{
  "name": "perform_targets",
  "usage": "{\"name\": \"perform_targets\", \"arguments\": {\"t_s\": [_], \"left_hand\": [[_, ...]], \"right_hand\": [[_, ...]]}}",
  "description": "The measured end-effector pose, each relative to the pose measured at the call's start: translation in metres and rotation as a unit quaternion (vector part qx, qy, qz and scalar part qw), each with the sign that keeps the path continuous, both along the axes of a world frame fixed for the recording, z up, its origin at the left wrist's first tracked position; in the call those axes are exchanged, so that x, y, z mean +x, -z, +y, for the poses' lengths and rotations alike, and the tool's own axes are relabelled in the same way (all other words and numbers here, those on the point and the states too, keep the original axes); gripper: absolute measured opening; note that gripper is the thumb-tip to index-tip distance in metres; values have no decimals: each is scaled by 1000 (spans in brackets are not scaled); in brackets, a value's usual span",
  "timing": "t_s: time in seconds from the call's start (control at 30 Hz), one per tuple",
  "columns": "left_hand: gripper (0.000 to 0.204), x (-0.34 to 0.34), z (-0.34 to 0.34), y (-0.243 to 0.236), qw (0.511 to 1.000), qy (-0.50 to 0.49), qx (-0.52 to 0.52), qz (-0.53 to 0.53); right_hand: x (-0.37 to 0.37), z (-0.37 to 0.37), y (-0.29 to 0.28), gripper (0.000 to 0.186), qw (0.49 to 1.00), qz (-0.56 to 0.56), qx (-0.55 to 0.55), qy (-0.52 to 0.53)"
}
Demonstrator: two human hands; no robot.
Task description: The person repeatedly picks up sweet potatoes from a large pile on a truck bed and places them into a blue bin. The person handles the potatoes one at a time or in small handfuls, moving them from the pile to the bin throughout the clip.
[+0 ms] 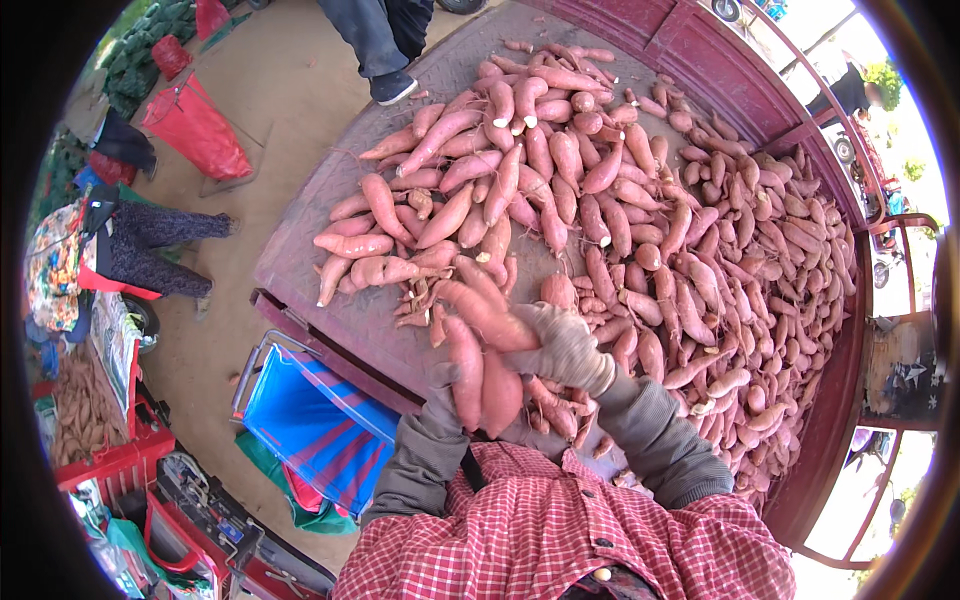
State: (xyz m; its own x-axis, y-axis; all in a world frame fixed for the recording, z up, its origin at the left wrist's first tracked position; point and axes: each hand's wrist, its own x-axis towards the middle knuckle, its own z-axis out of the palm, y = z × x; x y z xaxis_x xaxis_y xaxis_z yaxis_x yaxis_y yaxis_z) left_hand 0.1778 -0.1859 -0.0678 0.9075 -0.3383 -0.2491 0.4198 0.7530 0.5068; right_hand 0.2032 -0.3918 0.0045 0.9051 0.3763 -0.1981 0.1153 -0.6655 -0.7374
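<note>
My right hand (562, 345), in a grey work glove, is closed around the end of a long sweet potato (487, 318) above the truck bed (310, 240). Beside it, my left hand (443, 382) grips a sweet potato (465, 368), its fingers mostly hidden. Another thick sweet potato (500, 392) lies against that one, between my hands; which hand supports it I cannot tell. Just beyond my hands spreads a pile of pink-red sweet potatoes (465, 195), some with cut pale ends. A larger heap of smaller sweet potatoes (770, 290) fills the right side.
The bed's dark red side wall (740, 75) runs along the back and right. Left of the bed stands an open blue bag with red stripes (310, 410) on a metal frame. A person's shoe (392, 87) is at the far edge. Red sacks (195, 125) and another person (150, 240) are farther left.
</note>
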Motion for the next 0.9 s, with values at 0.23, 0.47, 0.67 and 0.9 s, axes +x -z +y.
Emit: {"name": "perform_targets", "arguments": {"t_s": [0.23, 0.47, 0.67, 0.9], "left_hand": [[84, -79, 49, -90, 936, -152, 277, -157], [60, -155, 203, -36, 937, -239, 253, 40], [79, -176, 250, 35, 829, -218, 392, 334], [66, -20, 182, 6, 848, -200, 489, 35]], "right_hand": [[-68, 54, -32, 70, 975, -158, 129, -87], [-69, 40, -5, 55, 991, 118, 69, 0], [-13, 13, 58, 51, 995, -26, -16, 94], [85, 41, 116, 66, 962, -117, -168, 179]]}}
